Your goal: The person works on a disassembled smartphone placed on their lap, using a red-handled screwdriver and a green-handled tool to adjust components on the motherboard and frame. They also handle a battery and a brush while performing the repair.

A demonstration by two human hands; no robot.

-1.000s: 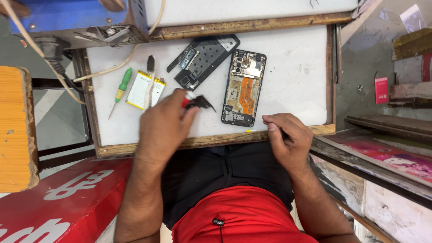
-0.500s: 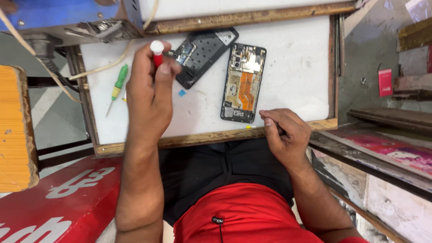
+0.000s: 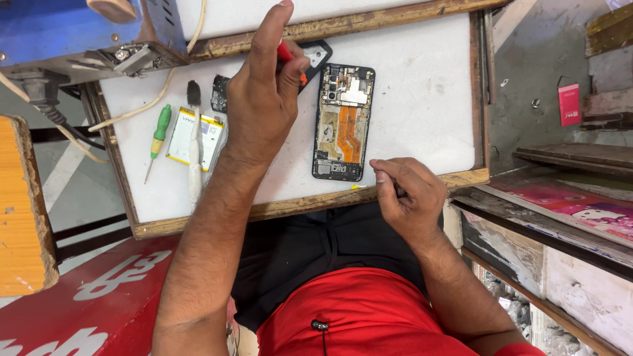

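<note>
The left hand [image 3: 264, 99] pinches a red-handled screwdriver [image 3: 290, 58] at twelve o'clock, just beside the opened phone [image 3: 343, 122]. The right hand [image 3: 409, 194] (clenched, contents hidden) rests at four o'clock. A slip could gouge the orange flex cable [image 3: 349, 132].

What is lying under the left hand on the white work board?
The left hand grips a red-handled tool. A dark phone back cover pokes out beyond the fingers and a small black part shows at the wrist side. The cover's middle and the tool's tip are hidden.
</note>
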